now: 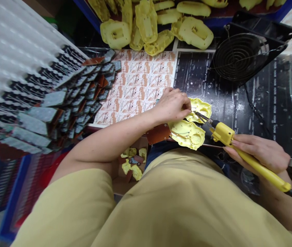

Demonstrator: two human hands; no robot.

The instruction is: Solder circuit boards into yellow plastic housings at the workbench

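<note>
My left hand [172, 105] is curled, fingers pressed down on a yellow plastic shell [200, 109] at the table's near edge. A second yellow shell half [187, 133] lies just in front of it, beside a brown circuit board [158, 133]. My right hand [259, 153] grips the yellow handle of a soldering iron [223, 133]. Its dark tip points left and reaches the shell right by my left fingers.
A heap of yellow shells [146, 24] fills a blue bin at the back. A black fan [241, 55] stands at the back right. Stacks of circuit boards with wires [66, 99] lie at the left. Yellow scraps [133, 164] sit in a box below the table edge.
</note>
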